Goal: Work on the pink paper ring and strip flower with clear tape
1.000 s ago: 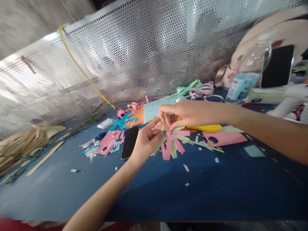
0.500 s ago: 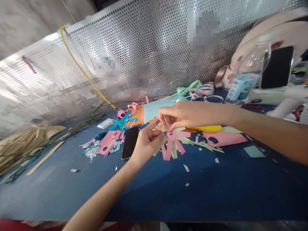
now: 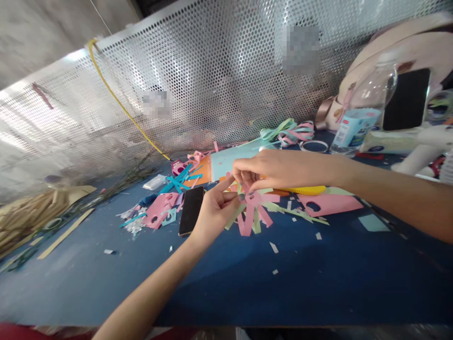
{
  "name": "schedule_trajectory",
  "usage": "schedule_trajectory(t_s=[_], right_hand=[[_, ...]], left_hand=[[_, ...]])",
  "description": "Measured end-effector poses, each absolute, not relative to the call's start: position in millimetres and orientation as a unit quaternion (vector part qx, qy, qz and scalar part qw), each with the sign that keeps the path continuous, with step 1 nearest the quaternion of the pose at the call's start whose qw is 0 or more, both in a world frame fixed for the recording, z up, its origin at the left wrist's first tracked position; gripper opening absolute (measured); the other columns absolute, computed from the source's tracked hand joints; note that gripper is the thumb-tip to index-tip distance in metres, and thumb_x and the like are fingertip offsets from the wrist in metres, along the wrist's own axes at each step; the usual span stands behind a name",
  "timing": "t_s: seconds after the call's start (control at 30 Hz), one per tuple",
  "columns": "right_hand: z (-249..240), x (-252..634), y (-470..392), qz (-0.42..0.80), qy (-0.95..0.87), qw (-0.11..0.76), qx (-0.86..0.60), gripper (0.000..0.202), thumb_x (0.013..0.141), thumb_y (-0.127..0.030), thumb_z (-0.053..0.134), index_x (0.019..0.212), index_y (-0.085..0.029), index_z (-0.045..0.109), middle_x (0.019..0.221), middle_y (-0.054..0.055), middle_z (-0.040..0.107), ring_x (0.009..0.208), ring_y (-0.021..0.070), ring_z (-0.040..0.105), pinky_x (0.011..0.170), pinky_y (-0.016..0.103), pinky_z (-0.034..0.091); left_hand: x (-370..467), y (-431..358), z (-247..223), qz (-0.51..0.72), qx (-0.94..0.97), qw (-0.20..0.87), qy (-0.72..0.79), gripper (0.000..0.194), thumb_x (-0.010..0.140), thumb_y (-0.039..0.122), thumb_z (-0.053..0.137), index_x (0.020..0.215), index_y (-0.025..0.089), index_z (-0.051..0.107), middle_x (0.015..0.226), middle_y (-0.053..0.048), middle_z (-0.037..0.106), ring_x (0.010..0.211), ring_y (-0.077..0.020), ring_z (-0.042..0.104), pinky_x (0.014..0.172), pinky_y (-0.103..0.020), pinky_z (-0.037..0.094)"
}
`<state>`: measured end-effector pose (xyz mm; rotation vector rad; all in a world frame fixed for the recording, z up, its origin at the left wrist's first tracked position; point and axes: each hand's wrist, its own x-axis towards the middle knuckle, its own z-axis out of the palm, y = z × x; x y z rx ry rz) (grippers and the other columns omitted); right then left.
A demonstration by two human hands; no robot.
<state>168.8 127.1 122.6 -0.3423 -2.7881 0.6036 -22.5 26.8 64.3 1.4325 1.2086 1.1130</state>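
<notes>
A flower-like piece of pink and pale green paper strips [image 3: 247, 222] spreads out over the blue table in the middle of the view. My left hand [image 3: 220, 204] pinches its left side between thumb and fingers. From the right, my right hand [image 3: 260, 171] reaches over the top of the piece, its fingertips closed on a pink strip near the centre. The fingers of both hands nearly meet, and they hide part of the strips. Just behind the piece lies a yellow-handled cutter [image 3: 306, 190], partly covered by my right hand.
A black phone [image 3: 191, 210] lies left of my left hand, near blue paper strips [image 3: 176, 182] and pink scraps [image 3: 161, 210]. A cut pink sheet [image 3: 336, 204] is at right. Behind stand a plastic bottle [image 3: 371, 94] and a perforated metal panel [image 3: 212, 71].
</notes>
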Motion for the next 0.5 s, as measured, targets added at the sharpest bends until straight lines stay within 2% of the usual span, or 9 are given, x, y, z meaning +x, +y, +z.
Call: schedule_trajectory(t_s=[0.23,0.4,0.5], right_hand=[[121.1,168.3,127.1,0.201,-0.963,0.134,-0.117,0.010,0.091,-0.020,0.061,0.096,-0.023,0.052,0.086,-0.004,0.070,0.075,0.0135,0.062,0.062,0.027,0.036],[120.0,168.5,126.0,0.188,-0.964,0.141,-0.124,0.009,0.090,-0.020,0.060,0.096,-0.023,0.054,0.084,-0.002,0.070,0.072,0.0151,0.061,0.062,0.029,0.033],[119.5,168.9,122.1,0.167,-0.966,0.149,-0.133,0.009,0.089,-0.019,0.059,0.097,-0.023,0.056,0.081,-0.001,0.068,0.070,0.0156,0.059,0.061,0.029,0.031]], left_hand=[[-23.1,26.6,63.6,0.452,0.581,0.468,0.488,0.062,0.084,0.023,0.066,0.142,0.010,0.049,0.055,0.010,0.034,0.047,-0.0054,0.022,0.044,-0.022,0.016],[-21.8,25.9,65.7,0.467,0.571,0.467,0.487,0.067,0.080,0.023,0.070,0.142,0.009,0.049,0.054,0.010,0.037,0.046,-0.0048,0.022,0.044,-0.022,0.016],[-19.7,25.7,65.6,0.477,0.556,0.470,0.492,0.071,0.076,0.021,0.074,0.142,0.010,0.049,0.055,0.009,0.048,0.045,-0.0043,0.032,0.044,-0.019,0.024]])
